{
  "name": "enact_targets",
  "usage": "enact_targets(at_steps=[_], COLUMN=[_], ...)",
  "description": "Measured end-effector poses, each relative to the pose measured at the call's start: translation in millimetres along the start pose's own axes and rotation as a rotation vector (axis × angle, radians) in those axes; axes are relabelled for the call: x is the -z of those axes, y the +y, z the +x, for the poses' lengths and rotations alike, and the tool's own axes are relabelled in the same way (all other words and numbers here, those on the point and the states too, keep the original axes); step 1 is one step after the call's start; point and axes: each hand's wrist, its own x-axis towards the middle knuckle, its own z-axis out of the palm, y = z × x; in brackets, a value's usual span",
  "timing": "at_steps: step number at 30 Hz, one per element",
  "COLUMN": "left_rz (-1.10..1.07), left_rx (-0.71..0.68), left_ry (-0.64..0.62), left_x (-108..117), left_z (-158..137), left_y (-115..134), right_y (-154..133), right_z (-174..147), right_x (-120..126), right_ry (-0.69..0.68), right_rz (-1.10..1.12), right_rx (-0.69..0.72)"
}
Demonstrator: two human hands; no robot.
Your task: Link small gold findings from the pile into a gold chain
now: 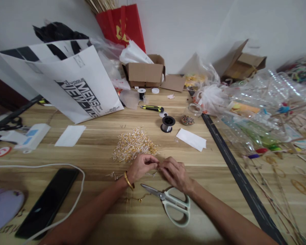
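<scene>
Fingertips pinched, my left hand (142, 166) and my right hand (175, 173) meet over the middle of the table. Between them is something too small to make out, perhaps part of a thin beaded strand (151, 174) that shows just below. A pile of gold and clear beaded strands (134, 144) lies just beyond my left hand. Below my hands rest scissors (172, 204) with pale green handles, blades pointing left. A short gold chain (139, 199) lies left of the blades. My left wrist wears a gold bracelet (129, 180).
Beyond my hands stand a wire spool (167, 124), a yellow-black utility knife (152, 108) and a jar of beads (188, 119). White papers (192, 139) lie at right. A phone (48, 202) and white cable (82, 183) are at left. Clear plastic packages (260, 126) crowd the right side.
</scene>
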Motion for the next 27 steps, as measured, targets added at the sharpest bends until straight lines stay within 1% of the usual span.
enact_targets(at_steps=[9,13,23,27], left_rz=[-0.045,-0.061,-0.081,-0.063], left_rx=[-0.006,-0.009,-0.009,-0.02], left_ry=[-0.008,-0.013,-0.036,-0.027], left_x=[0.1,-0.5,-0.2,-0.4], left_z=[0.8,0.8,-1.1,-0.6], left_y=[-3.8,-4.0,-1.0,-1.7], right_y=[1.3,2.4,0.2,0.7], right_z=[-1.1,-1.3,3.8,4.7], right_x=[-2.8,-4.0,-0.1,-0.5], right_ry=[-0.018,0.001,0.001,0.01], right_rz=[-0.004,0.013,0.047,0.063], right_rx=[-0.01,-0.013,-0.065,-0.082])
